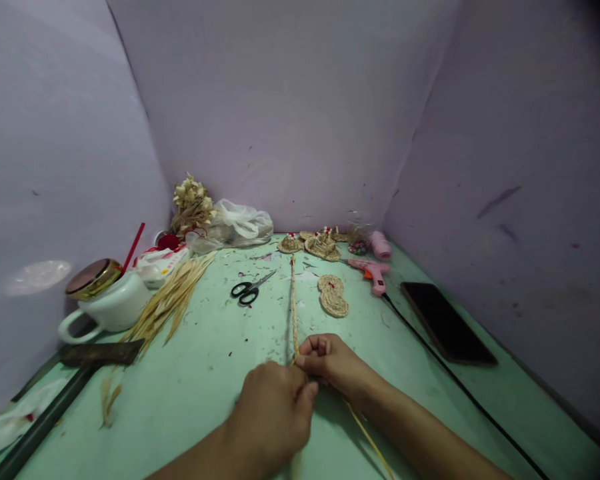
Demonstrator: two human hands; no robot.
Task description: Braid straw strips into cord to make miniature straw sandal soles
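Observation:
A thin straw braid runs straight away from me down the middle of the green table, its far end near a small red spot. My right hand pinches the braid's near end between thumb and fingers. Just in front of it and to the left, my left hand is closed in a loose fist around straw strands, most of them hidden by the hand. A loose straw strand trails from beneath my right hand toward the front edge. Black-handled scissors lie left of the braid, and a coiled straw piece lies right of it.
At the right are a pink glue gun with a black cord and a dark phone. The left side holds a white mug, a hammer and dry straw. Straw ornaments and a plastic bag stand by the back wall.

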